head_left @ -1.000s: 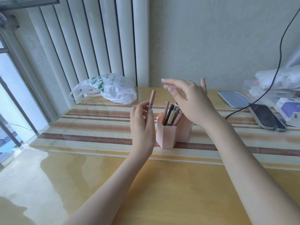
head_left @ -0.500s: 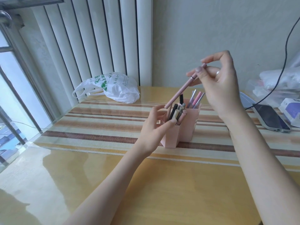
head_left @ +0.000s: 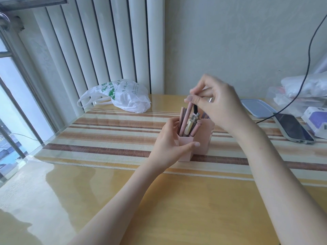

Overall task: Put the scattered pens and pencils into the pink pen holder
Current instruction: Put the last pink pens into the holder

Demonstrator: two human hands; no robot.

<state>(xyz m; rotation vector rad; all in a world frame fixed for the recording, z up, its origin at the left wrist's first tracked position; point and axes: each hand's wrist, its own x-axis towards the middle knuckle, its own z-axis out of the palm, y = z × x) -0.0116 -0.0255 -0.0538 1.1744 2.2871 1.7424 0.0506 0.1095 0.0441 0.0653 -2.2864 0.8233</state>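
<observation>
While left hand [head_left: 169,144] steadies holder [head_left: 203,138], pen [head_left: 188,114] seemingly entering

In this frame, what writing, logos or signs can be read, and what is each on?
White plastic bag: green characters and a small triangle sign with print beside it, all too blurred to read.
Purple-and-white box: a small mark on top, too small to read.
Nothing else carries visible text.

Your right hand [head_left: 218,105] has come down and lowered the pink pen [head_left: 188,115] from a slant into the pink pen holder [head_left: 203,138]; your left hand [head_left: 169,144] now grips the holder's front.
</observation>
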